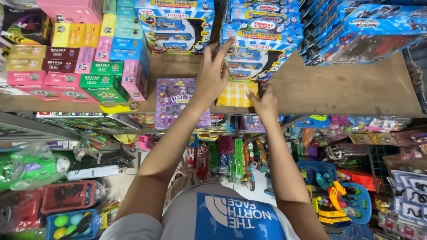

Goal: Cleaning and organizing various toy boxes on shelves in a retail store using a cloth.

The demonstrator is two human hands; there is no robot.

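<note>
Head view, looking down over a toy-stall shelf. Nearest the camera, at the bottom centre of the frame, is the person's blue-and-white shirt [231,218], from which both bare forearms run upward toward the centre.

The right hand [265,103], just right of centre, is closed in a pinch on the right edge of a yellow checked packet [235,94]; the thumb and fingertips press a dark strip at that edge. The left hand [212,73] is spread, fingers straight and pointing toward the upper right; its palm lies over the top left of the packet and its fingertips reach the front of a blue train-set box [258,55]. It grasps nothing that can be seen.

The packet lies flat on the wooden shelf [347,89] at the centre of the frame, just below the train-set box. Too much of it is covered to tell its long axis or which way it points.

Just left of the packet lies a flat purple blister card [171,102], its long axis running top to bottom of the frame. Farther off, at upper left, stand stacked brick boxes [89,66] in pink, green and yellow; at top centre is a second train-set box [175,26]; at upper right are tilted blue boxes [364,31].
</note>
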